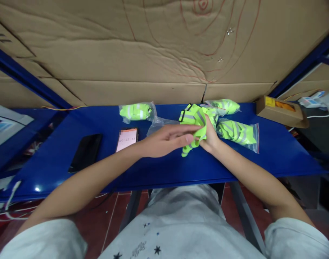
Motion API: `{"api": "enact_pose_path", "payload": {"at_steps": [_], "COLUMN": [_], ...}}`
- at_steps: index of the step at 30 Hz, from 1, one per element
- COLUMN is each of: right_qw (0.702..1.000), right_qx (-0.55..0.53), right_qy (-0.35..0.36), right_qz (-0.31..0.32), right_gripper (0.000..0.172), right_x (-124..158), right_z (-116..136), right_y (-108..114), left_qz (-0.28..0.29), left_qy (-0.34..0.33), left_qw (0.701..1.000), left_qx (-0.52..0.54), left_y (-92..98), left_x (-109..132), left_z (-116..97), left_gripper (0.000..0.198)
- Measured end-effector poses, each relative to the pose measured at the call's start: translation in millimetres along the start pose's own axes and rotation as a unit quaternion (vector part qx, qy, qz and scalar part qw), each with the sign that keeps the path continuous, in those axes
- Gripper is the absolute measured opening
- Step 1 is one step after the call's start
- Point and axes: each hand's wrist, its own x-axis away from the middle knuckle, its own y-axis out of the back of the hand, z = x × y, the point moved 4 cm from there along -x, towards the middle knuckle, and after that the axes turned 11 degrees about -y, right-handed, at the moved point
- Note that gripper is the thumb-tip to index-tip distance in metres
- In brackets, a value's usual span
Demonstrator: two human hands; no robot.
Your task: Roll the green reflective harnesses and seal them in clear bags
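Observation:
A fluorescent yellow-green reflective strap vest (191, 114) with grey bands and black trim lies bunched on the blue table (177, 171). My right hand (211, 138) is closed around part of its strapping, and one strap loops up over the fingers. My left hand (167, 140) reaches in from the left, fingers stretched out flat, with the fingertips at the looped strap. Whether they press on it is hard to see. Beside the vest, partly behind my left hand, lies a clear plastic bag (160, 124).
Bagged yellow-green bundles lie at the back left (136, 112), back right (225, 106) and right (237, 132). A phone showing a timer (126, 139) and a black phone-like slab (85, 153) are at left. A cardboard box (279, 109) sits at far right; a cardboard wall (153, 61) stands behind.

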Motion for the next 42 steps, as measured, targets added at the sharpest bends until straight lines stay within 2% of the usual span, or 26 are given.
{"api": "enact_pose_path", "payload": {"at_steps": [1,2,5,7,9,12,15,19,21,24,27,30,33,36,38,40,42], "right_qw": [1.0,0.999,0.997,0.995,0.993,0.989,0.988,0.991,0.995,0.999,0.988,0.967,0.943,0.931,0.918,0.9,0.862], "right_qx": [0.002,0.001,-0.024,-0.036,-0.028,0.01,0.043,0.055,0.035,0.03,0.103,0.222,0.297,0.313,0.335,0.38,0.433], "right_qy": [-0.008,-0.016,-0.029,-0.025,-0.031,-0.048,-0.064,-0.098,-0.074,0.028,0.114,0.126,0.121,0.106,0.109,0.161,0.258], "right_qz": [0.022,0.041,0.073,0.086,0.108,0.139,0.135,0.074,0.05,0.006,-0.028,0.015,0.085,0.156,0.185,0.137,0.054], "right_gripper": [0.05,0.051,0.052,0.052,0.053,0.057,0.054,0.035,0.033,0.047,0.056,0.057,0.062,0.063,0.061,0.067,0.081], "right_x": [-1,-1,1,3,4,5,4,-4,-8,-9,-2,3,2,1,7,18,34], "right_z": [0,-1,1,2,1,-3,-5,4,20,52,74,73,56,39,36,46,64], "right_y": [1,2,-2,-7,-12,-15,-8,11,21,34,33,14,-7,-20,-23,-20,-16], "left_qz": [0.046,0.054,-0.041,-0.029,0.024,0.083,0.123,0.116,0.097,0.08,0.074,0.042,-0.052,-0.151,-0.185,-0.208,-0.227], "left_qy": [-0.036,-0.073,-0.148,-0.143,-0.133,-0.131,-0.103,-0.073,-0.073,-0.068,-0.045,0.0,0.041,0.082,0.091,0.089,0.093], "left_qw": [0.998,0.991,0.946,0.91,0.88,0.849,0.846,0.841,0.839,0.863,0.913,0.951,0.989,0.984,0.976,0.973,0.97], "left_qx": [-0.038,-0.093,-0.287,-0.389,-0.455,-0.505,-0.508,-0.524,-0.531,-0.495,-0.4,-0.307,-0.135,0.039,0.067,0.044,0.004], "left_y": [1.7,6.2,24.2,25.6,20.9,12.8,10.1,23.8,37.7,59.7,74.4,77.4,67.1,47.5,36.2,30.7,29.8], "left_x": [-2,-4,-8,-9,-11,-16,-22,-24,-22,-17,-12,-10,-11,-15,-19,-23,-26], "left_z": [-2,-2,10,24,32,26,14,2,-4,-10,-7,0,5,5,1,-3,-4], "left_gripper": [0.04,0.041,0.038,0.064,0.094,0.103,0.103,0.085,0.079,0.076,0.094,0.108,0.102,0.092,0.09,0.089,0.087]}}
